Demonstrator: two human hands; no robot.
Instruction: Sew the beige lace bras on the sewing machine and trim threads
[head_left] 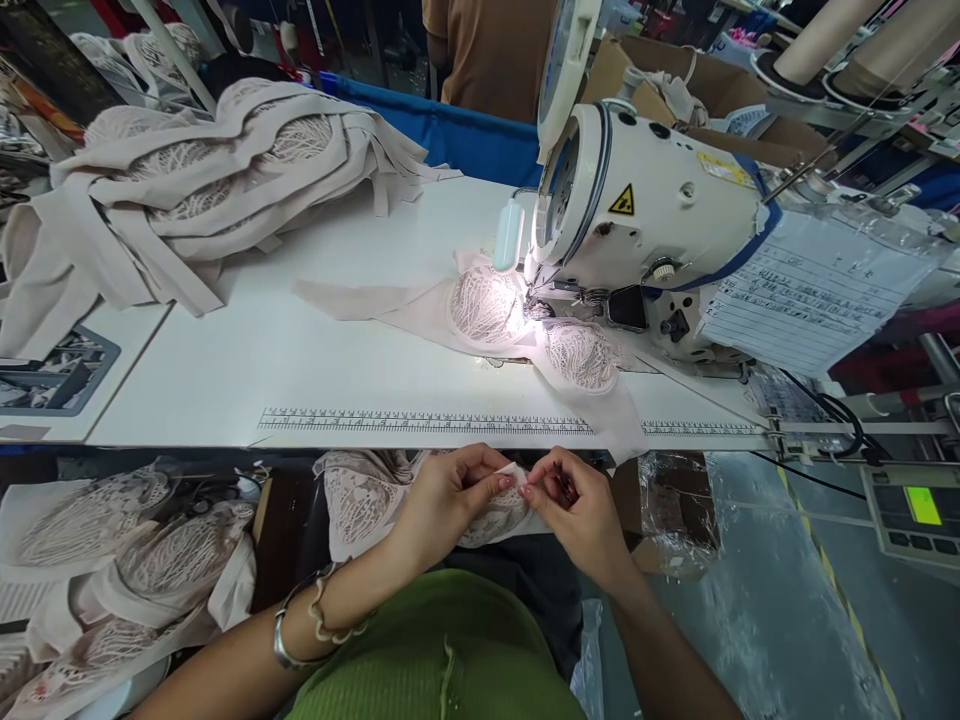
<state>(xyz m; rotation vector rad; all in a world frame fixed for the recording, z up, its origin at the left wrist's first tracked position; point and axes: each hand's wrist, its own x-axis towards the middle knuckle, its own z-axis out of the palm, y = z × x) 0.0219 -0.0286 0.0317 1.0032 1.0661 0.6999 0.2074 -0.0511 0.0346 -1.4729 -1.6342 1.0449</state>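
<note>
My left hand [450,495] and my right hand [577,510] meet just below the table's front edge, both pinching a small white label [517,474] between their fingertips. Beneath them, on my lap, lies a beige lace bra piece [360,500]. Another beige lace bra [517,325] lies on the white table under the needle of the white sewing machine [645,210], lit by its lamp. A printed ruler strip [420,422] runs along the table's front edge.
A pile of beige lace garments [202,190] fills the table's far left. More lace pieces [112,560] are stacked at lower left. A paper sheet [810,290] hangs on the machine. A control box [915,510] sits at right. A person in a brown top [487,50] stands behind.
</note>
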